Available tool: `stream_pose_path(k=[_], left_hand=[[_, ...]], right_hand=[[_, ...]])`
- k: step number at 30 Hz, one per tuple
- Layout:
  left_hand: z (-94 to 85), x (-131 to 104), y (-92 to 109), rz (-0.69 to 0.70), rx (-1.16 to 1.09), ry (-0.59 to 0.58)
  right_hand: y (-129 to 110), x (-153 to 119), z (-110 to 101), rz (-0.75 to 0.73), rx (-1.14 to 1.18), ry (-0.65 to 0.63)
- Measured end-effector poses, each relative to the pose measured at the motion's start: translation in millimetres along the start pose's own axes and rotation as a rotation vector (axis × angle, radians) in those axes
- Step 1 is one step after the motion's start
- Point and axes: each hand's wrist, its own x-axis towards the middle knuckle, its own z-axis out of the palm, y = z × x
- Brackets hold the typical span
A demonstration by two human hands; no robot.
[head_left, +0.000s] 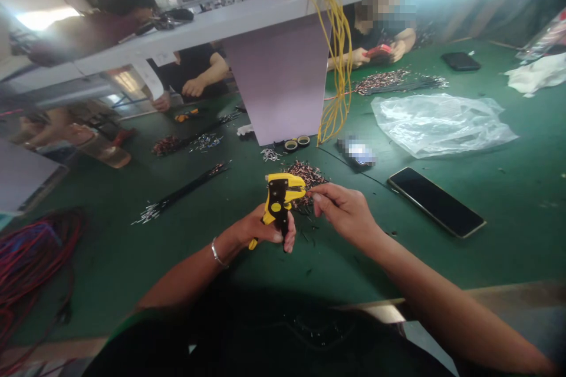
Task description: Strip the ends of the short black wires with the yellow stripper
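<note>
My left hand (265, 228) is wrapped round the handles of a yellow and black wire stripper (276, 206), held upright with its jaws toward the right. The fingertips of my right hand (342, 206) are pinched together right at the tool's jaws; what they hold is too small to make out. Behind the tool and partly hidden by it lies a pile of short copper-coloured and black pieces (305, 172). To the left, a bundle of black wires (190, 185) with pale ends rests on the green table (212, 271).
Two tape rolls (297, 143) stand near the pale divider (280, 82). Yellow wires (342, 59) hang from the shelf. At right lie a phone (437, 201) and a clear plastic bag (442, 123). Red cables (35, 265) are coiled at left. Other people work across the table.
</note>
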Motion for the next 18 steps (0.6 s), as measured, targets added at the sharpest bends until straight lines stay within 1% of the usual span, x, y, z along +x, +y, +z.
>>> stream_pose_path(k=[6,18], left_hand=[[-0.1,0.3,-0.5,0.017,0.002,-0.009],[1.2,-0.9,-1.4,0.034,0.066,0.046]], right_hand=[[2.2,-0.7,1.3,-0.047,0.011,0.024],[3.6,-0.1,1.9,-0.055,0.037,0.031]])
